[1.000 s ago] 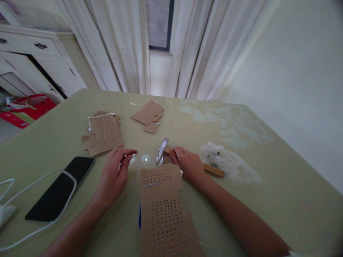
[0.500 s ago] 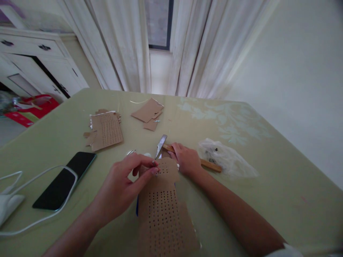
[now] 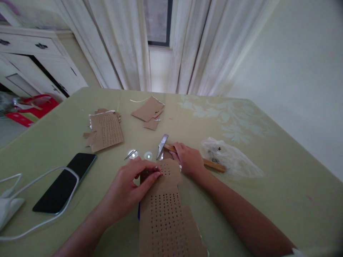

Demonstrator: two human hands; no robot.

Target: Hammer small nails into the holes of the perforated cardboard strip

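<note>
two hands work over one perforated cardboard strip [image 3: 167, 210] that lies on the table [image 3: 268, 185], running from the near edge toward the middle. we see the left hand [image 3: 128, 189] resting on the strip's far end, thumb and forefinger pinched together at the rows of holes; whether something small sits between the fingertips we cannot tell. the right hand [image 3: 189, 160] lies just beyond the strip's far right corner, fingers curled over the wooden handle of a hammer [image 3: 187, 155] whose metal head points toward the middle of the table, flat on the surface. just beyond the left hand lie a thin metal pin [image 3: 130, 154] and a small shiny disc [image 3: 148, 155]. further toward the far edge sit another perforated cardboard piece [image 3: 106, 131] and some plain cardboard scraps [image 3: 148, 111]. a clear plastic bag [image 3: 230, 157] rests right of the hammer. near the left edge lie a dark phone [image 3: 65, 182] and a white cable [image 3: 34, 200] looped across it.
</note>
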